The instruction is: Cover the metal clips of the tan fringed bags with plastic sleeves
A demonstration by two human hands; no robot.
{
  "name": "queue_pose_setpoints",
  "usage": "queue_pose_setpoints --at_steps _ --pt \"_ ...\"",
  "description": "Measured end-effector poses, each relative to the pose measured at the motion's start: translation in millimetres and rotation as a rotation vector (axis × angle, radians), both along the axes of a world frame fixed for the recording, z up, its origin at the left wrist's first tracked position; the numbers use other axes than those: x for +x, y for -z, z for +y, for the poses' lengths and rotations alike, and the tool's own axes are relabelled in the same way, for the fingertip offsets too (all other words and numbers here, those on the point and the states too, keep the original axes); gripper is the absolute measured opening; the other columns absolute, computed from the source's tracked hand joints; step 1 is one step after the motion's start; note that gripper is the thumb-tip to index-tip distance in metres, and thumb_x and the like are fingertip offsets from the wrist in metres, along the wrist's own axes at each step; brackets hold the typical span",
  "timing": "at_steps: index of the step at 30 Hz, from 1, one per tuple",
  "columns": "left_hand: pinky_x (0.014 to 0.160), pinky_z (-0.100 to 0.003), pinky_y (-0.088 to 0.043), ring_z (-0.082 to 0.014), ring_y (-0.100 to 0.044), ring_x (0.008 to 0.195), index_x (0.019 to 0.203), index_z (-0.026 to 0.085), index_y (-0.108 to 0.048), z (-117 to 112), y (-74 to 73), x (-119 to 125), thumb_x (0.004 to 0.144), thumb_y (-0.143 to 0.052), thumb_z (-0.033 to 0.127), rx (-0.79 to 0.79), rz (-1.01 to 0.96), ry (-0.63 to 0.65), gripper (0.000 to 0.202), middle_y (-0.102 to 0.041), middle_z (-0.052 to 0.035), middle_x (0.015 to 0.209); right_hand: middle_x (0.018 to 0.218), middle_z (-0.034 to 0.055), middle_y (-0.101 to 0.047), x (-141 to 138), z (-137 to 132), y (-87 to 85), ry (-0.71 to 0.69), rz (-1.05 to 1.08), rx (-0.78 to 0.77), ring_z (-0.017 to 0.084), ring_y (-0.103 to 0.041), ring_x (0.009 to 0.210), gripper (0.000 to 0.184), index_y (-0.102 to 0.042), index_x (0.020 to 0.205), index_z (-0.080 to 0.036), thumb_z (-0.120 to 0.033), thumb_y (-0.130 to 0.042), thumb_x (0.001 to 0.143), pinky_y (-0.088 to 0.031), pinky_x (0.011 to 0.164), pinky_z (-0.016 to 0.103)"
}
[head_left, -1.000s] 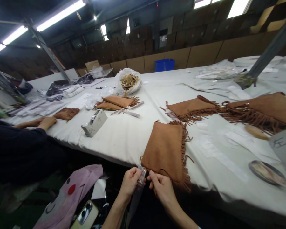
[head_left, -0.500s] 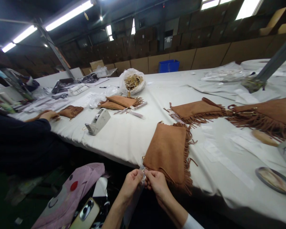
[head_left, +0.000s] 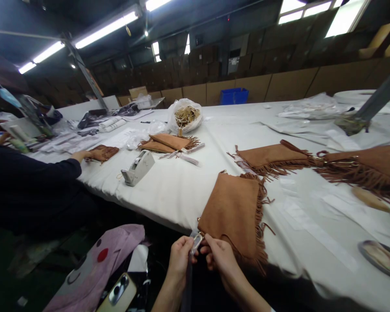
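At the table's front edge lies a brown suede-look fringed pouch (head_left: pixel 231 210), its fringe along the right side and bottom. Below its left corner, a metal clasp (head_left: pixel 197 242) sits in clear plastic wrap. My left hand (head_left: pixel 179 260) pinches the wrapped clasp between thumb and fingers. Beside it, my right hand (head_left: pixel 221 258) has its fingers drawn together at the clasp's right side; what they pinch is hidden. A dark strip hangs down from below my left hand.
More fringed pouches lie right (head_left: pixel 276 157) and beyond the tape dispenser (head_left: pixel 139 168). A plastic bag (head_left: pixel 186 116) holds tan ties. On the left, a co-worker's hand (head_left: pixel 81 155) touches a small brown pouch (head_left: pixel 102 153). Below are a phone (head_left: pixel 118 292) and pink fabric (head_left: pixel 113 247).
My right fingertips have moved slightly apart from my left, and the clasp now shows between them. The co-worker's hand has reached onto the small pouch. The whole view has shifted a little.
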State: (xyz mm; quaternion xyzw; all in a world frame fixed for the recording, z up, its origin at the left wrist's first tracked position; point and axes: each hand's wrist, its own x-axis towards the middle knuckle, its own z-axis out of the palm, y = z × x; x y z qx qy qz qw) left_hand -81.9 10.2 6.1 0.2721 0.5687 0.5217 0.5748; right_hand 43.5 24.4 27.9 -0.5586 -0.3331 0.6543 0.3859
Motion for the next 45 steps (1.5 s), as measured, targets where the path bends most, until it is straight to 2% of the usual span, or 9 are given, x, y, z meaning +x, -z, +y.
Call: queue_pose_setpoints --at_steps 3,6,10,14,20,25,30,39,45 --pt "0.037 -0.016 -0.029 -0.001 -0.033 0.032 0.062 0.015 -0.054 2.7 -5.3 -4.1 0.065 -0.073 0.044 -0.077 -0.149 0.034 0.035 -0.049 0.0063 0.045 0.069 0.0068 -0.068 13.1 -7.7 -6.1 -0.006 -0.335 0.359 0.017 -0.059 0.054 0.026 -0.071 0.083 -0.016 -0.038 -0.059 0.077 -0.046 0.055 0.027" --pt "0.036 -0.015 -0.028 0.0005 -0.03 0.031 0.063 0.015 -0.053 5.2 -9.9 -6.6 0.062 -0.075 0.042 -0.131 -0.254 0.09 0.035 -0.048 0.0074 0.046 0.082 0.0066 -0.072 16.4 -9.0 -7.7 -0.081 -0.466 0.55 0.021 -0.065 0.068 0.029 -0.069 0.103 -0.02 -0.032 -0.057 0.079 -0.048 0.067 0.029" --pt "0.036 -0.014 -0.027 0.0011 -0.028 0.031 0.065 0.015 -0.052 6.3 -9.4 -7.5 0.059 -0.078 0.041 -0.166 -0.297 0.105 0.036 -0.046 0.0083 0.044 0.089 0.0067 -0.073 13.5 -4.4 0.7 -0.173 -0.61 0.663 0.022 -0.067 0.077 0.023 -0.07 0.098 -0.023 -0.029 -0.052 0.084 -0.046 0.072 0.029" --pt "0.037 -0.015 -0.027 0.0007 -0.029 0.031 0.065 0.016 -0.052 5.4 -4.7 -8.5 0.06 -0.077 0.045 -0.136 -0.235 0.077 0.038 -0.048 0.0077 0.045 0.066 0.0068 -0.07 17.7 -7.2 8.7 -0.137 -0.727 0.612 0.02 -0.064 0.059 0.022 -0.069 0.074 -0.022 -0.029 -0.051 0.085 -0.041 0.061 0.027" --pt "0.036 -0.015 -0.027 -0.0003 -0.031 0.031 0.063 0.015 -0.053 3.7 -3.4 -8.3 0.061 -0.075 0.048 -0.077 -0.153 0.062 0.04 -0.048 0.0071 0.043 0.073 0.006 -0.071 14.6 -15.2 -0.3 -0.316 -0.671 0.728 0.018 -0.064 0.063 0.019 -0.069 0.083 -0.023 -0.027 -0.05 0.085 -0.038 0.06 0.023" --pt "0.037 -0.017 -0.029 -0.002 -0.034 0.031 0.064 0.015 -0.055 3.8 -8.2 -7.9 0.063 -0.072 0.054 -0.031 -0.053 0.081 0.043 -0.05 0.0059 0.042 0.061 0.0024 -0.064 5.9 -6.1 -2.5 -0.219 -0.449 0.461 0.014 -0.056 0.05 0.022 -0.065 0.081 -0.019 -0.03 -0.046 0.084 -0.038 0.05 0.022" --pt "0.035 -0.016 -0.024 -0.0031 -0.036 0.032 0.064 0.014 -0.057 1.4 -11.4 -5.9 0.065 -0.069 0.058 0.018 0.096 0.094 0.045 -0.053 0.0033 0.042 0.051 -0.002 -0.054 0.9 3.0 2.6 -0.197 -0.034 0.132 0.007 -0.042 0.039 0.035 -0.061 0.067 -0.014 -0.048 -0.057 0.075 -0.032 0.039 0.019" --pt "0.038 -0.018 -0.029 -0.0044 -0.041 0.038 0.07 0.012 -0.063 1.0 -8.7 -3.4 0.066 -0.07 0.056 0.054 0.089 0.122 0.044 -0.061 -0.0011 0.056 0.04 -0.0036 -0.049 -12.3 7.0 12.1 -0.052 0.042 0.102 0.005 -0.037 0.032 0.043 -0.055 0.053 -0.014 -0.054 -0.061 0.069 -0.024 0.037 0.02" --pt "0.039 -0.02 -0.031 -0.0092 -0.044 0.042 0.085 0.012 -0.071 -1.5 -9.4 9.6 0.07 -0.067 0.052 0.096 0.256 -0.023 0.042 -0.062 -0.0015 0.056 0.037 -0.0032 -0.049 -13.9 9.6 10.5 0.003 0.063 0.02 0.005 -0.036 0.03 0.038 -0.054 0.051 -0.015 -0.047 -0.062 0.07 -0.025 0.035 0.019"
